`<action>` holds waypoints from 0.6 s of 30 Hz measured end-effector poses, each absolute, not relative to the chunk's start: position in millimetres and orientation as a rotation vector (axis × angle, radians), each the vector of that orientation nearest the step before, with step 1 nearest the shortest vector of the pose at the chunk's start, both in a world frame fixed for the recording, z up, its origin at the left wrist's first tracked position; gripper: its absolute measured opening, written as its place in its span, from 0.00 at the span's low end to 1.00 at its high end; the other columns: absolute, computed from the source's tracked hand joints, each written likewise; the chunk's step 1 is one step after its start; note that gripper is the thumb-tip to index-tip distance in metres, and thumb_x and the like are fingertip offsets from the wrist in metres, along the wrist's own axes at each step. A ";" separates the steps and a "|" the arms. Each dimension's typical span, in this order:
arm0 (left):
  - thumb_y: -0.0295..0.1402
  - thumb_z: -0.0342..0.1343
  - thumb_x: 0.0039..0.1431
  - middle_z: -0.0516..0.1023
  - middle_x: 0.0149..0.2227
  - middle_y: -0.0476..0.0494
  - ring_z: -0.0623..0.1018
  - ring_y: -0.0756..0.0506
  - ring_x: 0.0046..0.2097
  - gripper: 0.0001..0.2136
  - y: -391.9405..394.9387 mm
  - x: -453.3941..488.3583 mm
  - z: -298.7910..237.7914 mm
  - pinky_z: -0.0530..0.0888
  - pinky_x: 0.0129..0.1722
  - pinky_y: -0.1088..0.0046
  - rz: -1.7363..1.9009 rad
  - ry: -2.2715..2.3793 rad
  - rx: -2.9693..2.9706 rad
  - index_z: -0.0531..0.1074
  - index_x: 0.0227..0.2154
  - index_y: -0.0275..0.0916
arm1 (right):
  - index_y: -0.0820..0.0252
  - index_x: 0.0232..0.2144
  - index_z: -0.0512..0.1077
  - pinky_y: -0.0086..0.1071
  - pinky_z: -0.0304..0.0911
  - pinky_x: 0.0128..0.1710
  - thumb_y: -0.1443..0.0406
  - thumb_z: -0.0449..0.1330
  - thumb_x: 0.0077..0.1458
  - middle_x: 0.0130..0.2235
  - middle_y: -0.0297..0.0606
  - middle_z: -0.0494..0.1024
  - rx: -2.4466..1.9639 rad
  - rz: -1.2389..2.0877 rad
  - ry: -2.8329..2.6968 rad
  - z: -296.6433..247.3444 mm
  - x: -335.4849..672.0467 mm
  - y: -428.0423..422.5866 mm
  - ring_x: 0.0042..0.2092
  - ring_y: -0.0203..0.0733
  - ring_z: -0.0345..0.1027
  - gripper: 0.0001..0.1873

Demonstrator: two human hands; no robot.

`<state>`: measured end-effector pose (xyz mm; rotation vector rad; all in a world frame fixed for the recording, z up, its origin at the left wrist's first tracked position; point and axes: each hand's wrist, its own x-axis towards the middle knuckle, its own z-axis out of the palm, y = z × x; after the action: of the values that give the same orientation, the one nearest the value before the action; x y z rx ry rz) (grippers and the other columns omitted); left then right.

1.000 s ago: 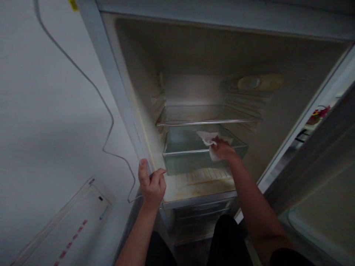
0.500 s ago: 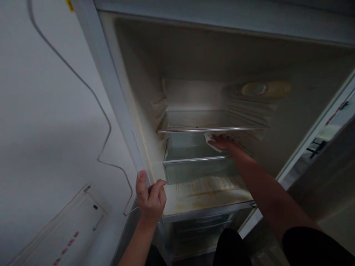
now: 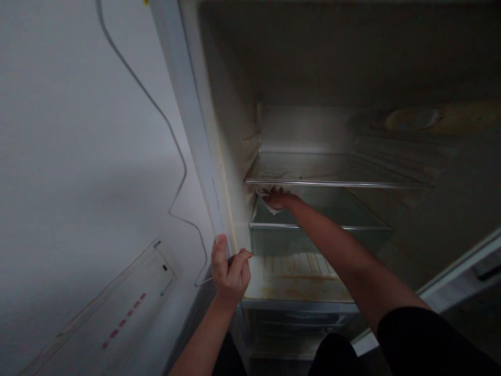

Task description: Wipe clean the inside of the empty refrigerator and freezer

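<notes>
- Head view, and here is the right hand (image 3: 282,198), deep in the refrigerator (image 3: 195,109), fingers closed over a white wipe (image 3: 274,211).
- That wipe sits directly under the fingers, near the left end of the lower glass shelf (image 3: 332,208), just beneath the upper glass shelf (image 3: 321,168).
- And the left hand (image 3: 230,271)? Fingers parted, partly bent, against the cabinet's left front edge, nothing loose in them; how firmly they press, I cannot tell.
- Progress check: wiping of the lower shelf looks under way, by my reading. Which glass is finished, the dim light won't say.
- What's left is plain below the right fingers: brown stains (image 3: 309,291) on the compartment floor. Just above the left fingers, yellowish marks (image 3: 223,175) line the side lip.
- The count: two hands, one wipe, two glass shelves, one greenish clear front panel (image 3: 274,240) beneath the lower shelf.
- Well right of the right fingers, one lamp cover (image 3: 415,119); beyond the left fingers, one grey cable (image 3: 185,172).
- Freezer drawers (image 3: 293,319), below both sets of fingers: too dark to count.
</notes>
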<state>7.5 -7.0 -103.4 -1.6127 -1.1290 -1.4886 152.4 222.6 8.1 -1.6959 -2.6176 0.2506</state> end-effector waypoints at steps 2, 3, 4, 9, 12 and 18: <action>0.18 0.60 0.56 0.48 0.74 0.42 0.62 0.36 0.70 0.09 -8.0 8.9 -98.7 0.68 0.65 0.59 -1.436 -1.055 -1.562 0.79 0.32 0.39 | 0.53 0.74 0.39 0.66 0.38 0.67 0.47 0.36 0.70 0.75 0.45 0.37 -1.601 0.245 -2.703 8.5 133.2 199.3 0.73 0.67 0.31 0.37; 0.17 0.59 0.56 0.47 0.74 0.42 0.62 0.36 0.70 0.10 -8.3 9.6 -96.5 0.68 0.66 0.60 -1.432 -1.049 -1.555 0.79 0.32 0.39 | 0.57 0.74 0.40 0.65 0.39 0.67 0.48 0.35 0.70 0.75 0.46 0.38 -1.555 0.236 -2.729 8.3 130.0 187.3 0.73 0.67 0.32 0.37; 0.17 0.60 0.56 0.47 0.74 0.42 0.61 0.37 0.70 0.10 -8.6 10.2 -94.8 0.67 0.66 0.61 -1.431 -1.052 -1.555 0.79 0.31 0.39 | 0.59 0.74 0.41 0.64 0.39 0.67 0.50 0.35 0.70 0.74 0.47 0.39 -1.510 0.225 -2.748 7.7 130.7 175.5 0.73 0.66 0.32 0.37; 0.17 0.60 0.55 0.47 0.74 0.41 0.60 0.36 0.71 0.10 -8.4 9.7 -94.3 0.66 0.67 0.59 -1.441 -1.057 -1.580 0.79 0.31 0.39 | 0.59 0.73 0.48 0.59 0.40 0.69 0.54 0.37 0.72 0.73 0.45 0.50 -1.309 0.165 -2.726 -5.4 164.6 119.4 0.74 0.59 0.37 0.33; 0.16 0.60 0.55 0.48 0.74 0.41 0.60 0.37 0.70 0.10 -8.3 9.4 -94.4 0.66 0.67 0.58 -1.449 -1.046 -1.579 0.78 0.32 0.39 | 0.66 0.71 0.54 0.49 0.45 0.70 0.57 0.40 0.71 0.69 0.51 0.60 -1.263 0.002 -2.546 -20.4 181.8 89.1 0.72 0.56 0.47 0.32; 0.18 0.59 0.57 0.52 0.72 0.38 0.60 0.38 0.70 0.11 -6.4 7.6 -97.5 0.66 0.67 0.58 -1.498 -1.020 -1.606 0.76 0.40 0.39 | 0.68 0.67 0.62 0.48 0.41 0.72 0.53 0.37 0.72 0.65 0.50 0.66 -0.997 0.304 -2.187 -53.7 188.1 42.9 0.70 0.53 0.51 0.34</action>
<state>7.6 -6.4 -97.5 -1.6059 -1.0201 -1.4983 188.1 42.9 -53.7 -0.9974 -2.1874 0.3040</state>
